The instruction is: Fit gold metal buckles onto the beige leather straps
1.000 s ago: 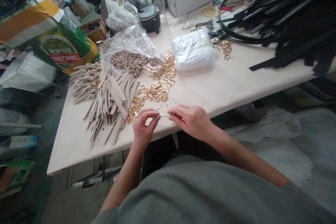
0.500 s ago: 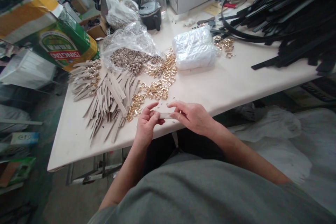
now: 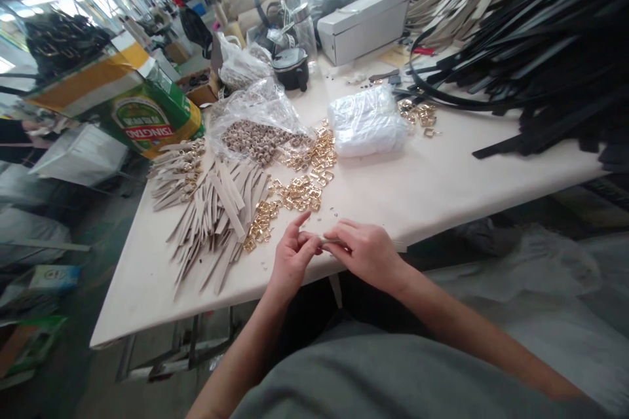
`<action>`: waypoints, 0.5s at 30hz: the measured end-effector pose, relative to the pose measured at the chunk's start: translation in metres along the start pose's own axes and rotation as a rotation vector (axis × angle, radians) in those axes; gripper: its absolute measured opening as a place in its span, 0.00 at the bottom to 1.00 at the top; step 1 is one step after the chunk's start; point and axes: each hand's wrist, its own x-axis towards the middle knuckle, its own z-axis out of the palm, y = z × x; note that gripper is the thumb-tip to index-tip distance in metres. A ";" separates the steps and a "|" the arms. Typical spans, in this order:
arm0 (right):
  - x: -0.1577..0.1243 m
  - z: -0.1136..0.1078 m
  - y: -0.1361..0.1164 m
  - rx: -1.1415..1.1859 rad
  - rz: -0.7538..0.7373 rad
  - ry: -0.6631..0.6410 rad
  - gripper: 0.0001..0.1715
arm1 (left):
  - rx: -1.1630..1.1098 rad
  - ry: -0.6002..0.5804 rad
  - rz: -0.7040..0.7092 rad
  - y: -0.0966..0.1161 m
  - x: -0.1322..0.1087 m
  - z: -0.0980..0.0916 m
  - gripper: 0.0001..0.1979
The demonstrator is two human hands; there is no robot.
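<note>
Near the table's front edge, my left hand (image 3: 293, 260) and my right hand (image 3: 367, 250) meet fingertip to fingertip. Between them they pinch a pale beige strap (image 3: 401, 247), whose end shows past my right hand; most of it is hidden by the fingers. My left index finger sticks up, apart from the strap. Gold buckles (image 3: 297, 193) lie in a loose heap just beyond my left hand. To their left is a fanned pile of beige strap pieces (image 3: 216, 209). Small beige loops (image 3: 253, 142) spill from a clear plastic bag (image 3: 265, 101).
A plastic-wrapped white bundle (image 3: 366, 121) sits mid-table, with a white box (image 3: 363, 23) and a dark lidded pot (image 3: 289, 69) behind. Long black straps (image 3: 531, 72) overhang the right side. A green carton (image 3: 147, 114) stands at the left edge.
My hands have come closer together on the strap, which showed flat between them before. Its end now appears beyond my right hand. The view has tilted up.
</note>
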 end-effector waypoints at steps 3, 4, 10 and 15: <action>0.002 -0.001 0.009 -0.064 -0.022 0.030 0.12 | 0.129 -0.070 0.016 0.005 0.009 -0.003 0.28; 0.002 -0.002 0.013 -0.076 -0.020 0.039 0.13 | 0.187 -0.089 0.030 0.006 0.014 -0.005 0.25; 0.005 -0.005 0.045 -0.119 0.097 0.063 0.14 | 0.591 -0.030 0.235 0.017 0.064 -0.030 0.10; 0.004 0.001 0.058 -0.140 0.157 0.051 0.14 | 0.784 0.080 0.291 0.035 0.124 -0.052 0.07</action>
